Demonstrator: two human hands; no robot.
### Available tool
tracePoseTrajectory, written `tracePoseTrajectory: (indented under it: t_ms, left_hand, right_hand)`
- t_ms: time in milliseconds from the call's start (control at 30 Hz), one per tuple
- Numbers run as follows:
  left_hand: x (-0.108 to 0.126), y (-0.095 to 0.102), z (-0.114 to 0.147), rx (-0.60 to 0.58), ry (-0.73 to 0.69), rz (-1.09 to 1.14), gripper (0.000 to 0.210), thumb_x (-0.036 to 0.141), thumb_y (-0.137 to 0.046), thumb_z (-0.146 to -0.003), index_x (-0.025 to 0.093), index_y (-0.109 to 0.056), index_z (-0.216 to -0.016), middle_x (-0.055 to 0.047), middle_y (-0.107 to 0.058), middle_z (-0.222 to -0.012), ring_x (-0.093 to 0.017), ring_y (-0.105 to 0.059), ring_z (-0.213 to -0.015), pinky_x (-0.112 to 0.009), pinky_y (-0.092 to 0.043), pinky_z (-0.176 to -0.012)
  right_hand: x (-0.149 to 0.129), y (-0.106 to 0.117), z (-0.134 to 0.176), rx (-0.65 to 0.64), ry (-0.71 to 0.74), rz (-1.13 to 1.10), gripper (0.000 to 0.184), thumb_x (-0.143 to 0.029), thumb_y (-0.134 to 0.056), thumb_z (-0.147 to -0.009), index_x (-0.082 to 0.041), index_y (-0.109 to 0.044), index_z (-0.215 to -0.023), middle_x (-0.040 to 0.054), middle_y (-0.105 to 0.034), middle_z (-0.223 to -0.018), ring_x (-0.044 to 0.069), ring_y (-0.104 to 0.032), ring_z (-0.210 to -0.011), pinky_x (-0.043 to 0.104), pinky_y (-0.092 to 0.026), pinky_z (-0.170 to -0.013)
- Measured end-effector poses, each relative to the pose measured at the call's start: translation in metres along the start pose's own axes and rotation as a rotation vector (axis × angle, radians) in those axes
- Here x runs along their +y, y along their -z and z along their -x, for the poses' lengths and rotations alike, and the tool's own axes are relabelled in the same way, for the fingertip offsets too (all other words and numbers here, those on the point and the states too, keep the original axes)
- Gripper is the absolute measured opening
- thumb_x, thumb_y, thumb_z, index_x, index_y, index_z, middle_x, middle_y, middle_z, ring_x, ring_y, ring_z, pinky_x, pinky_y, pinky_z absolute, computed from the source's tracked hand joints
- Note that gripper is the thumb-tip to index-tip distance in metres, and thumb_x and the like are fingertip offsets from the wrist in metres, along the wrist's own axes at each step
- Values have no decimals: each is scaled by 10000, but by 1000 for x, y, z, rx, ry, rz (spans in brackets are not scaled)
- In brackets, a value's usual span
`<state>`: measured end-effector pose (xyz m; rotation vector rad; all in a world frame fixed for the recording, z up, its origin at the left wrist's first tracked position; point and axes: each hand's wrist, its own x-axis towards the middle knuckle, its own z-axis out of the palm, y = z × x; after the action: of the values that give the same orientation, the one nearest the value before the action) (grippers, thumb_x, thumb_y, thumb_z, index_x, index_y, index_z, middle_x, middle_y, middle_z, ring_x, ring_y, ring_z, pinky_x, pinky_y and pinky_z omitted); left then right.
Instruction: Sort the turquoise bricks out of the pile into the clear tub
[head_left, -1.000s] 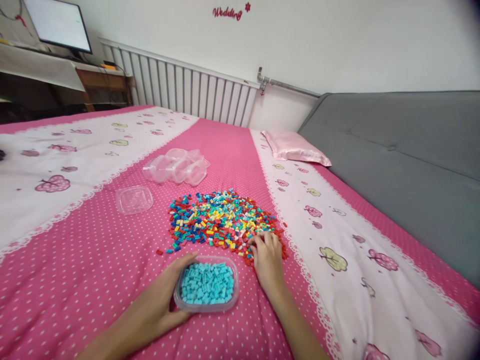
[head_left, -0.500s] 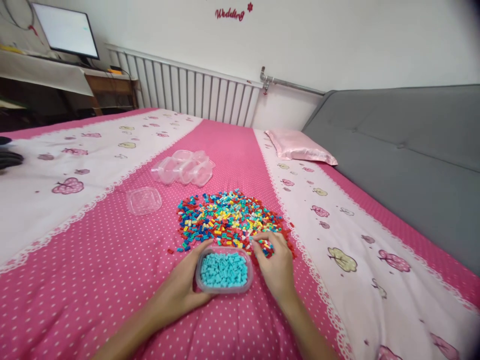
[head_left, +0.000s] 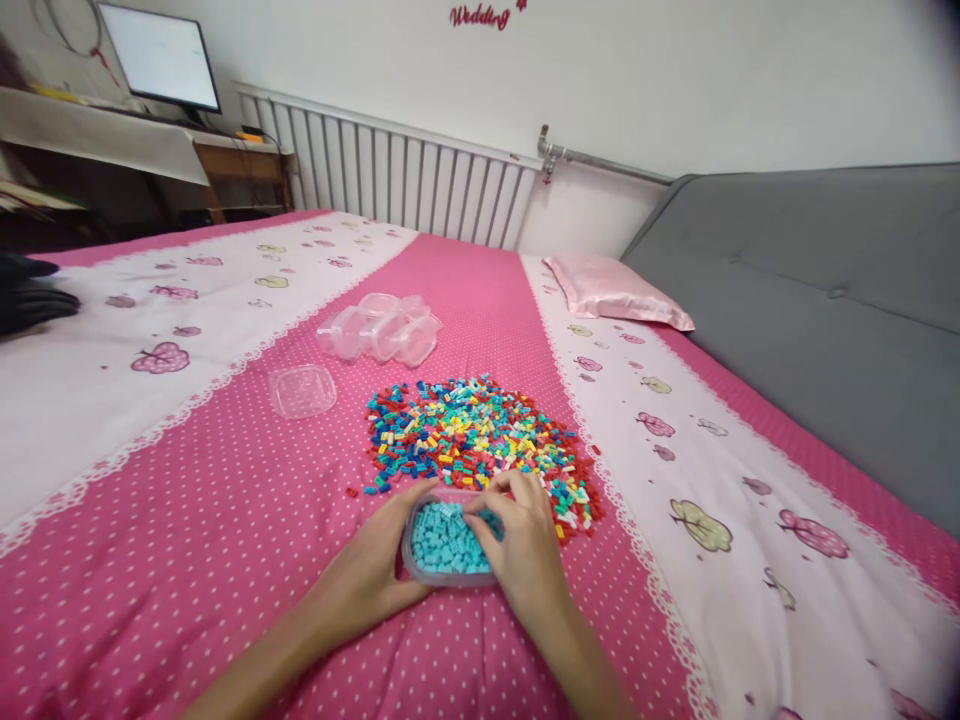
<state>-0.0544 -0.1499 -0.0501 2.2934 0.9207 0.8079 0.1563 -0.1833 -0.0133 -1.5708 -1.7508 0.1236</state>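
A: Why does the left hand (head_left: 386, 555) sit low in the middle of the frame?

B: It grips a clear, rounded-rectangular plastic tub (head_left: 450, 579) by the left side, digits spread round its far and near corners. I'd say that steadies it and leaves the top free. Whether the tub rests on the pink, white-dotted bedspread (head_left: 225, 500) or is held just above it, I can't tell.

A: What's inside?

B: Small turquoise plastic bricks (head_left: 446, 540), all much the same colour, spread across the tub.

A: And the right hand (head_left: 521, 525)?

B: It is over the tub's right part, fingers bent and a fingertip near the thumb, as if in a pinch. I can't tell whether a brick is between them. Coming in from the right probably keeps it out of the other hand's way.

A: Why is the tub so near the heap?

B: The mixed heap of red, blue, yellow, green and white plastic bricks (head_left: 469, 430) lies just beyond it, at the centre of the frame. That placing likely keeps the reach short.

A: Anything else near?

B: Left of the heap lies a clear, rounded-square plastic lid (head_left: 304, 390); above that, a cluster of clear plastic containers (head_left: 382, 330), apart from the bricks, perhaps to leave elbow room.
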Motion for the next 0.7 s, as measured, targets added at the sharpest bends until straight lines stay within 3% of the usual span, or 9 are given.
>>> tracePoseTrajectory:
  t_ms: [167,500,700]
  left_hand:
    - [-4,-1,0,-8,12,0,793,265,-689,-868,298,-248,-1526,-112,-479,-1520,-309,-502,-1382,-479,-453,-1138]
    - [1,1,0,5,-15,-19,771,247,-681,-853,286,-291,-1517,-109,-506,-1504,-313,-521,-1365,-458,-468,-1122]
    - [1,2,0,-9,-20,-18,759,264,-674,-873,267,-277,-1520,-131,-496,-1504,-324,-509,-1372,-483,-459,-1128]
  right_hand:
    - [0,-1,-1,-17,18,-25,203,-93,-746,-840,-278,-789,-912,38,-614,-926,234,-550,-926,360,-477,-819]
    - [2,-2,1,1,45,35,183,-76,-743,-821,-250,-763,-873,44,-624,-945,244,-561,-945,361,-494,-817]
    - [2,3,0,11,83,-19,137,-182,-680,-920,-277,-779,-918,37,-642,-948,227,-571,-936,347,-486,-824]
